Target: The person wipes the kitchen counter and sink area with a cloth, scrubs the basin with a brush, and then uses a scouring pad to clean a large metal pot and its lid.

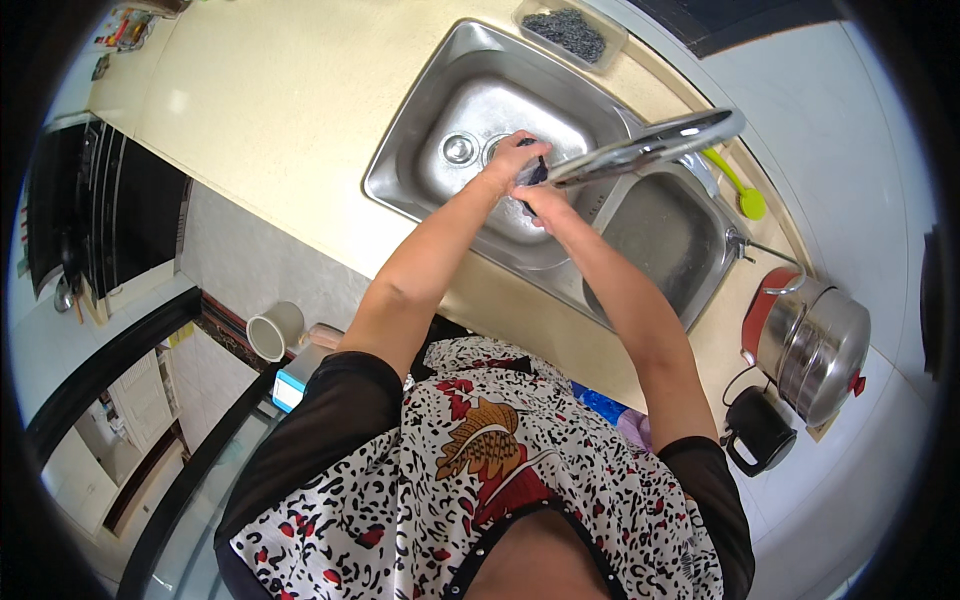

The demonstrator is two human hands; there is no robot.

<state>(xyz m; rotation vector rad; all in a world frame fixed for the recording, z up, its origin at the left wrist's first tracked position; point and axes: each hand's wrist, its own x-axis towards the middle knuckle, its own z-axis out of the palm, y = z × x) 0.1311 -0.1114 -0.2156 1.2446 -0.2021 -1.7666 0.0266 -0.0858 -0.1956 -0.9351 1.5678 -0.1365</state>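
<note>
Both hands are over the larger basin of a stainless steel sink (409,161), under the spout of a chrome faucet (652,150). A small dark object (534,172), partly covered by fingers, is between them; its exact kind cannot be told. My left hand (514,161) holds it from the upper left, fingers curled over its top. Just below and to the right, my right hand (546,206) grips its lower end. A drain (459,149) shows in the basin floor left of the hands.
A plastic tub (574,34) of dark material stands behind the sink. The smaller basin (664,240) lies right of the hands. Beyond it are a green brush (750,202), a thin metal tap (772,251), a steel steamer pot (825,360) and a black kettle (759,431).
</note>
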